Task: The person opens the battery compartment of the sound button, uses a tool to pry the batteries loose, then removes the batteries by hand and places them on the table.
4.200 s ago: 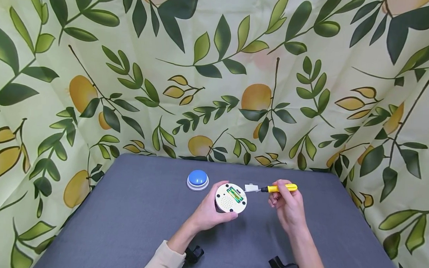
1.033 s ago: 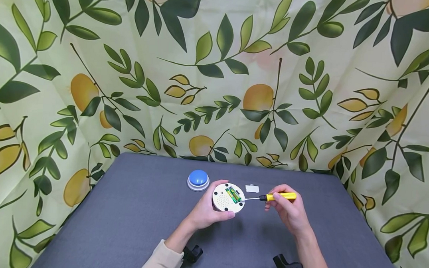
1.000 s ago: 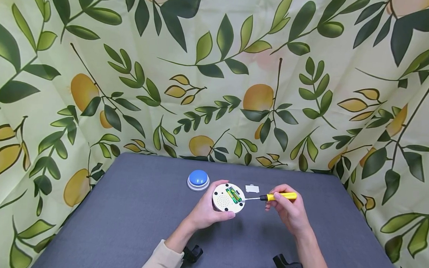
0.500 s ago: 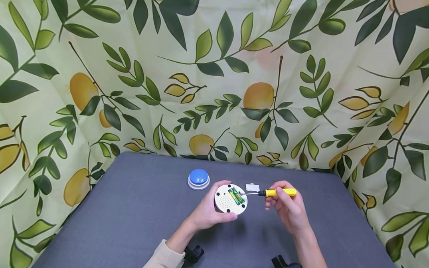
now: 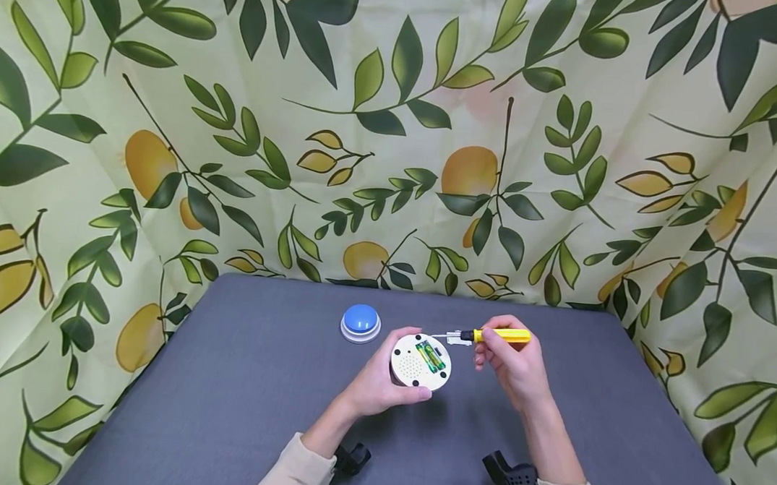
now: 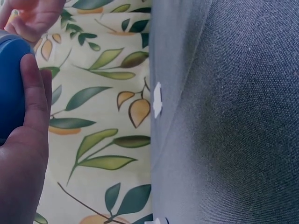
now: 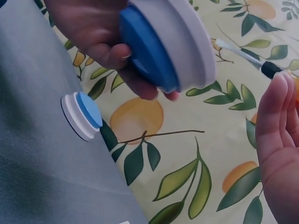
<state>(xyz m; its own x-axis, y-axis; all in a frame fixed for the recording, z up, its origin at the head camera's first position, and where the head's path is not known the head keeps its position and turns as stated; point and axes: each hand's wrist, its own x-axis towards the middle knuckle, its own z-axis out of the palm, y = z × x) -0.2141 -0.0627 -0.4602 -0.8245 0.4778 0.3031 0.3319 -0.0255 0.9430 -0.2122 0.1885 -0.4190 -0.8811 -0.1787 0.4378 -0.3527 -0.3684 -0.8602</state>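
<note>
My left hand [image 5: 377, 383] holds a round push button [image 5: 410, 371] with its white underside turned up. Two green batteries [image 5: 430, 357] lie in its uncovered compartment. The button's blue top [image 7: 145, 51] faces down, as the right wrist view shows. A screwdriver [image 5: 501, 336] with a yellow handle is pinched between the thumb and fingers of my right hand [image 5: 513, 364]. Its metal shaft points left, the tip near the underside's upper edge; in the right wrist view the tip looks apart from the button. The handle's end is cut off there.
A second blue-topped button [image 5: 360, 319] stands upright on the grey table [image 5: 259, 381], behind my left hand. The small white battery cover [image 5: 457, 341] lies on the table behind the screwdriver. A leaf-patterned cloth [image 5: 402, 221] hangs behind and at both sides.
The screwdriver tip has left the battery end and moved up to the underside's upper edge, my right hand rising slightly leftward. The button stays in my left hand with the batteries inside.
</note>
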